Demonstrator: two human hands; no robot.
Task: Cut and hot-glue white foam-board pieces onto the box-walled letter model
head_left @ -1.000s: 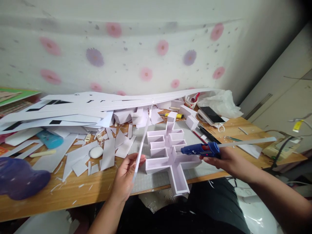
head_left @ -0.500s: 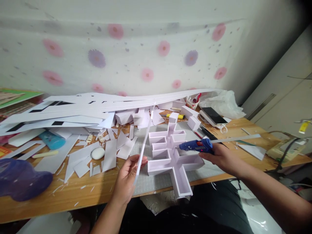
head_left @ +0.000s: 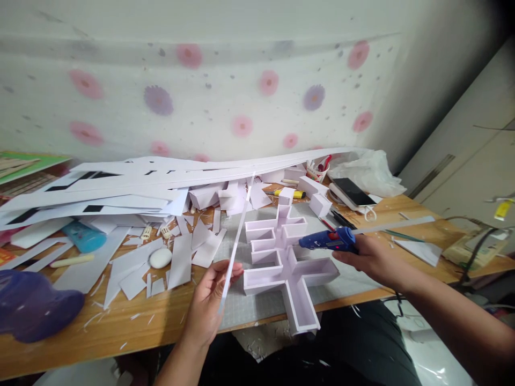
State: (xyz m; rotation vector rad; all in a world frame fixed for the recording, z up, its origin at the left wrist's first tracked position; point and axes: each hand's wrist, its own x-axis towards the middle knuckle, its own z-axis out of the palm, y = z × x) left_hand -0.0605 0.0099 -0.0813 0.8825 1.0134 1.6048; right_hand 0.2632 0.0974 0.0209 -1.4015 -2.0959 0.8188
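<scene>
My left hand [head_left: 210,300] pinches a long, thin white foam board strip [head_left: 238,236] near its lower end, and the strip slants up and away. In my right hand [head_left: 368,260] is a blue hot glue gun [head_left: 328,239], a long glue stick [head_left: 396,224] poking out of its back. The gun's nozzle points left, over the middle of a white foam board model [head_left: 287,273] with open-topped, walled arms branching from a central channel. Whether the nozzle touches the model I cannot tell. The model lies on a grey cutting mat [head_left: 237,308].
Foam board scraps [head_left: 181,260] and a white round object [head_left: 160,258] lie to the left. Long white sheets [head_left: 120,182] are stacked at the back. A yellow utility knife [head_left: 295,194], a phone [head_left: 354,191] and a cup of tools [head_left: 317,171] stand behind the model.
The glue gun has shifted slightly to the right over the model. My left hand keeps its pinch on the strip, nearly unmoved. The view has tilted a little.
</scene>
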